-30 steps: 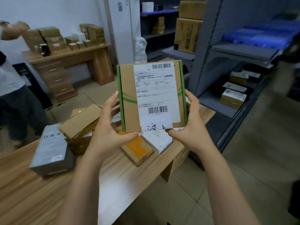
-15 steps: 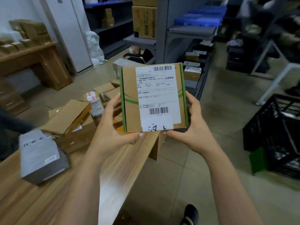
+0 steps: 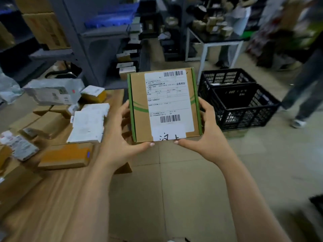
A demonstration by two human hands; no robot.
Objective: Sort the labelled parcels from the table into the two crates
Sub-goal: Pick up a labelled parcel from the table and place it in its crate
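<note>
Parcel point(image 3: 139, 117): a flat cardboard box with green edges is held upright in the air, label side turned to the camera, between both hands. It is seen over the tiled floor point(image 3: 183, 180), just past the table's corner.
Label point(image 3: 168, 102): a white shipping sheet with 2 barcodes is stuck to the front. A white patch with handwritten characters sits at its lower edge.
Left hand point(image 3: 120, 137): it is curled round the parcel's left edge, with the thumb laid under the bottom edge and the fingers tucked behind the box.
Right hand point(image 3: 208, 135): it is wrapped round the right edge in the same way, with the thumb tip pressed at the bottom edge below the patch.
Crates: 2 black slatted crates are set on the floor to the right of the parcel, the nearer crate point(image 3: 244, 109) overlapping the farther crate point(image 3: 225, 77). Both are apart from the hands.
Table point(image 3: 52, 198): wooden, at the left. More parcels are spread on it, among them an orange-taped box point(image 3: 66, 156) and a white-labelled packet point(image 3: 89, 123).
Background: grey shelving point(image 3: 90, 41) is loaded with cartons, and a blurred person point(image 3: 304, 95) is seen at the right.
</note>
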